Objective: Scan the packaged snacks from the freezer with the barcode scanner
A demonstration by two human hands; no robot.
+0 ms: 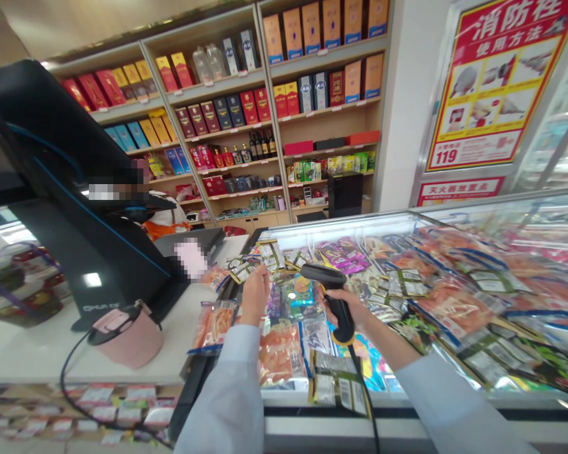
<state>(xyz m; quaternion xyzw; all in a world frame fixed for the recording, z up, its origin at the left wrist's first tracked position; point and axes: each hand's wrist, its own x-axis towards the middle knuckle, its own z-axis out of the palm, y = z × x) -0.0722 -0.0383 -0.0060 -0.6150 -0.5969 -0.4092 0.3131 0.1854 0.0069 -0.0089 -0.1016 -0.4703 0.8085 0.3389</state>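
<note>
My right hand (348,309) is wrapped round the handle of a black barcode scanner (324,276), whose head points left and whose cable hangs down toward me. My left hand (256,293) has its fingers drawn together over the left end of the display case, close to some green-and-clear snack packets (271,254); whether it holds a packet's edge cannot be made out. Below the hands lie bags of orange-coloured food (280,353), purple packets (343,254) and a green-and-gold packet (334,381) at the front edge.
On the white counter (23,353) at left stand a black checkout terminal (108,239) and a pink cup-like container (130,337). A person in orange and white (165,221) is partly hidden behind it. Shelves of boxed bottles (230,120) line the back wall.
</note>
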